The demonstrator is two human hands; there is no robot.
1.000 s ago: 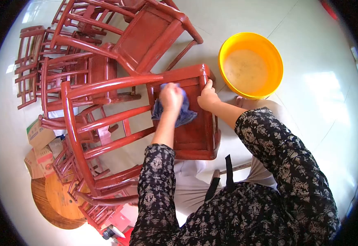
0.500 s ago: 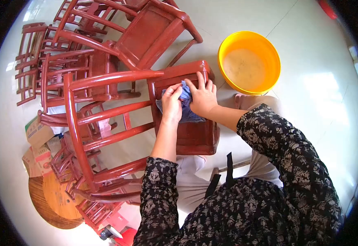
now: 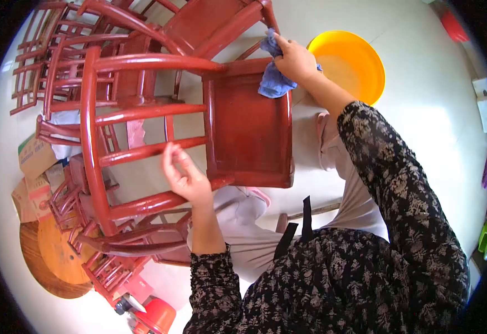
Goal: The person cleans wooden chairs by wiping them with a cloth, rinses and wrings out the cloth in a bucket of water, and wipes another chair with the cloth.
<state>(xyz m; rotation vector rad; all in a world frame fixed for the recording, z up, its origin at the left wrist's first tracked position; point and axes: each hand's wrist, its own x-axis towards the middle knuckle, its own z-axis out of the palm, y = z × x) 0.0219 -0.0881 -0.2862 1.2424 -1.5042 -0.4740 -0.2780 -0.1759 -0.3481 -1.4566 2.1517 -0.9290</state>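
Note:
A blue cloth point(image 3: 277, 80) is bunched in my right hand point(image 3: 298, 60), with its lower part hanging over the far right corner of the chair seat. The red wooden chair point(image 3: 249, 128) has its seat in front of me and its slatted back reaching left. My left hand point(image 3: 186, 175) is over the lower rails of that back, fingers loosely curled and apart, with nothing in it. Whether it touches a rail I cannot tell. A yellow bucket point(image 3: 374, 72) stands on the floor just right of my right hand and is partly hidden by the forearm.
Another red chair point(image 3: 221, 30) stands beyond this one, and more red chairs point(image 3: 59, 83) crowd the left. Cardboard boxes point(image 3: 36, 161), a round wooden tabletop point(image 3: 59, 261) and a red tub point(image 3: 157, 316) lie at the lower left. Pale tiled floor point(image 3: 416, 145) extends right.
My left hand has let go of the cloth and moved left and down to the chair back. My right hand has carried the cloth up and right to the seat's far corner. The view has shifted.

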